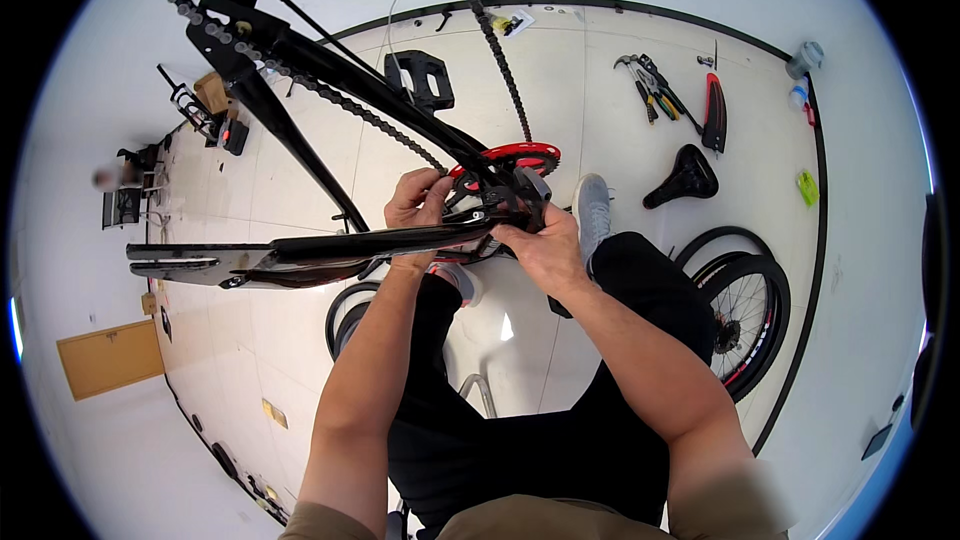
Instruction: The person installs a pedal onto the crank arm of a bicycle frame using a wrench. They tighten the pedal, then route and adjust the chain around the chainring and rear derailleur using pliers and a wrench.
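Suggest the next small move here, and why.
Probably ease the chain toward the red chainring with the left hand: its fingertips are beside the chain run, close to the ring, while the right hand is at the black frame, seemingly placed to steady it.

Your bike frame [370,241]: smooth, glossy finish. Chain [490,37]: metal, dull. Chainring [520,149]: glossy. Saddle [685,178]: smooth, some sheen. Your trousers [540,450]: matt cloth. Floor [575,90]: smooth, glossy.
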Demonstrator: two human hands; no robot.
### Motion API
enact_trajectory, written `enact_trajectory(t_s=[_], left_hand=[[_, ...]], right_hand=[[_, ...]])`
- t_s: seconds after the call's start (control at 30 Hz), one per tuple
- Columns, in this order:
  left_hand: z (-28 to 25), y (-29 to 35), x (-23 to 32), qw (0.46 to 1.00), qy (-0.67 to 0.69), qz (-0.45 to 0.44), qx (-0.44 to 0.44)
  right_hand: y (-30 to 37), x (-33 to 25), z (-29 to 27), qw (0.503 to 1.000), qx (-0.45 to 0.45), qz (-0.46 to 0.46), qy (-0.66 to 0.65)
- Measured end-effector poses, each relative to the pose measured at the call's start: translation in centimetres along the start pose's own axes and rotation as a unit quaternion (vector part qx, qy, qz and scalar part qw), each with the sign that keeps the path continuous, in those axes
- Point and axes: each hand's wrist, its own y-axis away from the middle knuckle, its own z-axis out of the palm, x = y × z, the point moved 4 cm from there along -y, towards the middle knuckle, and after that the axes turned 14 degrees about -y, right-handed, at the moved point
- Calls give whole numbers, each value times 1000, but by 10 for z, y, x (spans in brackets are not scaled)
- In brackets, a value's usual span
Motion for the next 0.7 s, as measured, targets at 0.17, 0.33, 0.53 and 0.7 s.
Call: enact_trajectory(t_s=[0.17,0.33,0.53,0.7], left_hand=[[-4,6,-4,998,52,-37,4],[-17,9,-4,998,-48,-43,-21],[-24,14,-3,995,-55,-66,48],[-6,12,4,997,4,-42,-68]], right_hand=[[-6,11,-5,1000,-5,-7,11],[-5,11,-6,1000,-4,-8,10],[-6,13,-6,1000,-4,-17,7],[-8,19,-7,1000,12,-2,-6]])
